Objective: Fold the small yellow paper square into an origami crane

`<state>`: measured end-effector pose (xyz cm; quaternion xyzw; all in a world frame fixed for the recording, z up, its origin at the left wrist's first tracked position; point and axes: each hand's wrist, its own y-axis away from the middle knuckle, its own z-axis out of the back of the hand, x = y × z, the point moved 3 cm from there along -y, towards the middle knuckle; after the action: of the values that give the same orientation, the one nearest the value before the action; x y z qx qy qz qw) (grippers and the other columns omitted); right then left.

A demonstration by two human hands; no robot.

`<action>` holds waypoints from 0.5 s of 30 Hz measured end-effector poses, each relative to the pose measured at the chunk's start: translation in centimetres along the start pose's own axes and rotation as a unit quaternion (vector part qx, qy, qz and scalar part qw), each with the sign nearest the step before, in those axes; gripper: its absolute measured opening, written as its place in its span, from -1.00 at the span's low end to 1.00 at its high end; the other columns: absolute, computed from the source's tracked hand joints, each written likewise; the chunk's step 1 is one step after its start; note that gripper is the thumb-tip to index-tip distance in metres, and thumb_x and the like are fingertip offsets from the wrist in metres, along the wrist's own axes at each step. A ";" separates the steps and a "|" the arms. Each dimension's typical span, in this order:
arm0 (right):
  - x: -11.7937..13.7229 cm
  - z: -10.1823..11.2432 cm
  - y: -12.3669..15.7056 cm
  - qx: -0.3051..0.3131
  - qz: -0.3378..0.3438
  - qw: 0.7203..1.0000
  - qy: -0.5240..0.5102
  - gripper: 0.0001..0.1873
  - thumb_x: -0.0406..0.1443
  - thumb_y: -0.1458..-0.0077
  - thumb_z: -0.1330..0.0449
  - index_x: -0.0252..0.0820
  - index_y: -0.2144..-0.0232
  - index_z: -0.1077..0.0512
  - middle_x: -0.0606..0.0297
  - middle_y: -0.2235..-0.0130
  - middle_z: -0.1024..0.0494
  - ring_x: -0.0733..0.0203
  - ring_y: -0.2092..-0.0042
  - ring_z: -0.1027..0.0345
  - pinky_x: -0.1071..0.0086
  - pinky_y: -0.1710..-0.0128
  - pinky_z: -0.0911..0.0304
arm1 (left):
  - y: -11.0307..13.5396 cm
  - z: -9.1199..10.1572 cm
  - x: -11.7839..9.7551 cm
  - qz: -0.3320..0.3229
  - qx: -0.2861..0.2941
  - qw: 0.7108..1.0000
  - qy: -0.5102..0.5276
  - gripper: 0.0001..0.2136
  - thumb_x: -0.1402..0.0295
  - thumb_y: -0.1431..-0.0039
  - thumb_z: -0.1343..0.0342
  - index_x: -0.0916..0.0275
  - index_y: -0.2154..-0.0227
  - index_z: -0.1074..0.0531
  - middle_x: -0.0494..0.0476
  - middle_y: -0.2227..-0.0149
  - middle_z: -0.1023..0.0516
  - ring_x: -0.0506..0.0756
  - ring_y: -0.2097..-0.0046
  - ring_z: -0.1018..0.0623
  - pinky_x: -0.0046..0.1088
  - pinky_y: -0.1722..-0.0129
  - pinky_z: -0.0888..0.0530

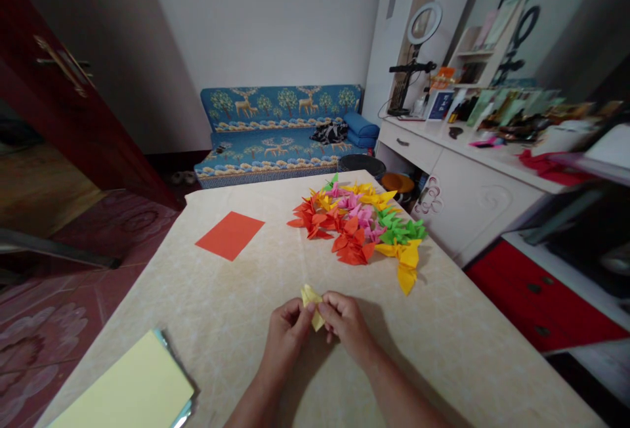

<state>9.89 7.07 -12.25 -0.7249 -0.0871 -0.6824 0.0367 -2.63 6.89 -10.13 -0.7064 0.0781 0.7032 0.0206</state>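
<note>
Between my hands, just above the table, is a small folded piece of pale yellow paper [311,295]. My left hand [288,329] pinches its left side between thumb and fingers. On the other side, the thumb and fingers of my right hand [347,323] close on its right edge. The fingers cover part of the folds. Beyond my hands lies a pile of folded paper cranes [352,251] in red, pink, yellow, orange and green. A flat red paper square [231,235] rests on the table to the left of the pile.
A stack of pale yellow paper [128,388] lies at the table's near left corner. The table [236,303] has a cream patterned cloth. Behind it stands a blue patterned sofa [280,139]. A white dresser [457,185] crowded with bottles is at the right, and a red door [73,86] at the left.
</note>
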 end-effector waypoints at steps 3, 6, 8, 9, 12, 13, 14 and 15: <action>0.1 -0.1 0.2 0.009 0.007 1.000 0.022 -0.63 -0.06 -0.08 -0.07 -0.17 0.59 -0.17 0.51 0.64 -0.18 0.44 0.65 -0.07 0.58 0.68 0.01 | 0.2 0.1 -0.4 -0.007 -0.005 1.000 -0.008 -0.62 0.14 -0.09 -0.09 0.32 0.68 -0.34 -0.01 0.70 -0.27 -0.08 0.61 -0.19 -0.56 0.61 -0.10; 0.0 -0.3 0.2 -0.015 0.030 0.999 0.043 -0.66 -0.12 -0.11 -0.05 -0.17 0.59 -0.16 0.51 0.64 -0.16 0.44 0.63 -0.05 0.56 0.66 0.05 | 0.0 0.6 -0.2 -0.006 -0.044 0.999 -0.012 -0.55 0.11 -0.13 -0.02 0.30 0.75 -0.26 -0.03 0.73 -0.20 -0.08 0.62 -0.16 -0.55 0.61 -0.09; -0.1 -0.3 0.0 -0.042 0.044 0.997 0.055 -0.69 -0.16 -0.12 -0.04 -0.17 0.59 -0.15 0.50 0.64 -0.16 0.43 0.62 -0.04 0.55 0.64 0.06 | -0.8 1.0 -0.1 -0.019 -0.078 0.997 -0.014 -0.55 0.10 -0.16 0.02 0.29 0.73 -0.22 -0.05 0.72 -0.18 -0.08 0.61 -0.17 -0.56 0.60 -0.10; -0.2 -0.3 -0.1 -0.052 0.048 0.996 0.062 -0.70 -0.18 -0.12 -0.03 -0.17 0.59 -0.16 0.50 0.63 -0.17 0.43 0.61 -0.04 0.55 0.64 0.07 | -1.5 1.2 -0.2 -0.029 -0.089 0.996 -0.013 -0.58 0.11 -0.15 0.01 0.28 0.71 -0.22 -0.06 0.70 -0.18 -0.08 0.60 -0.18 -0.57 0.58 -0.12; -0.5 -0.4 -0.3 -0.055 0.056 0.993 0.087 -0.73 -0.21 -0.13 -0.02 -0.17 0.57 -0.18 0.49 0.63 -0.19 0.42 0.61 -0.04 0.54 0.63 0.08 | -4.9 1.8 -1.1 -0.055 -0.133 0.989 -0.018 -0.71 0.14 -0.04 -0.12 0.27 0.57 -0.30 -0.08 0.65 -0.23 -0.08 0.59 -0.23 -0.59 0.57 -0.19; -0.6 -0.4 -0.3 -0.054 0.058 0.992 0.096 -0.73 -0.21 -0.13 -0.02 -0.17 0.58 -0.18 0.49 0.63 -0.18 0.42 0.61 -0.04 0.54 0.62 0.08 | -6.4 2.0 -1.6 -0.062 -0.157 0.985 -0.032 -0.73 0.14 0.00 -0.14 0.26 0.50 -0.33 -0.08 0.63 -0.27 -0.08 0.59 -0.26 -0.59 0.56 -0.21; -0.7 -0.4 -0.3 -0.054 0.059 0.992 0.102 -0.72 -0.21 -0.13 -0.02 -0.17 0.58 -0.17 0.49 0.64 -0.18 0.42 0.61 -0.04 0.54 0.62 0.08 | -8.0 2.0 -2.1 -0.059 -0.177 0.981 -0.055 -0.72 0.14 0.03 -0.16 0.26 0.40 -0.34 -0.07 0.60 -0.31 -0.07 0.58 -0.30 -0.58 0.56 -0.24; -0.7 -0.4 -0.3 -0.056 0.059 0.991 0.106 -0.72 -0.21 -0.13 -0.01 -0.17 0.58 -0.17 0.49 0.64 -0.17 0.42 0.61 -0.04 0.54 0.62 0.08 | -9.6 2.0 -2.7 -0.058 -0.184 0.979 -0.068 -0.67 0.13 0.07 -0.19 0.25 0.32 -0.35 -0.06 0.56 -0.35 -0.05 0.56 -0.35 -0.58 0.55 -0.26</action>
<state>9.38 7.25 -12.99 -0.6536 -0.0017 -0.7555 0.0451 -3.29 16.85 -8.25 -0.6523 -0.0951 0.7492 -0.0638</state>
